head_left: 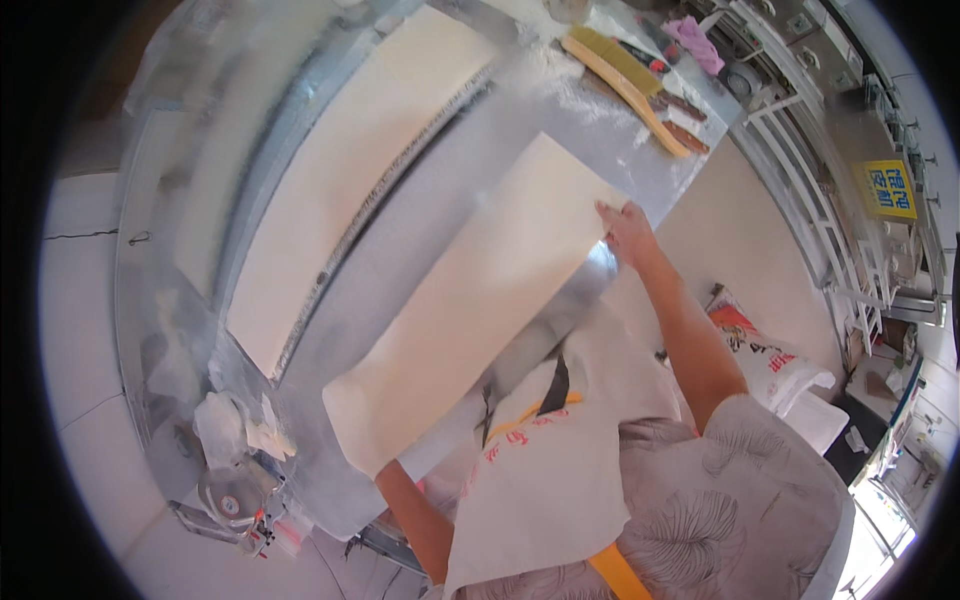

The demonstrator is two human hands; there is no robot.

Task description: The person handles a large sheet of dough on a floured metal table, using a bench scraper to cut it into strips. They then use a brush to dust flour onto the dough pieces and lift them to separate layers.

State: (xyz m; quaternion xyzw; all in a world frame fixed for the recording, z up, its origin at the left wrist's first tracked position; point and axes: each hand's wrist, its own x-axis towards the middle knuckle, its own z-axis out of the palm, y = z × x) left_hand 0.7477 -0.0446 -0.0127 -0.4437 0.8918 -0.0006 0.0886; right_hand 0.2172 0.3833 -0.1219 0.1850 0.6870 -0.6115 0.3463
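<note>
A long, pale dough sheet (480, 275) stretches diagonally in front of me over the grey metal table (440, 215). My right hand (628, 235) pinches its right edge near the far end, thumb on top. The near left end drapes over my left hand, which is hidden beneath it; only the wrist and left forearm (415, 520) come out below. Beyond it lies a stack of long dough sheets (370, 165), its layered, floury side facing me.
At the far right of the table are a wooden-handled brush (625, 85), wooden-handled tools (685, 120), a pink cloth (694, 44) and scattered flour. Clear plastic bags (222, 430) sit at the left end. A white rack (800, 170) and printed sack (765, 350) stand to the right.
</note>
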